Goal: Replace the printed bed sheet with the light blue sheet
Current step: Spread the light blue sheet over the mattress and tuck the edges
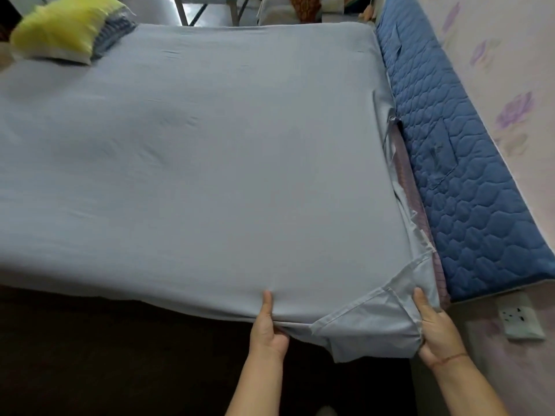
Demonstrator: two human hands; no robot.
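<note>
Now left hand (268,324) and right hand (434,324) each clutch the light blue sheet (210,160) corner, quilted pad (456,151) crowding alongside; pillow (60,28) far opposite.

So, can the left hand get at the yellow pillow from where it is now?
Probably not. The left hand grips the light blue sheet at the near edge, while the yellow pillow lies at the far left corner, the whole sheet spread between them. Nothing blocks it; it looks too far.
</note>
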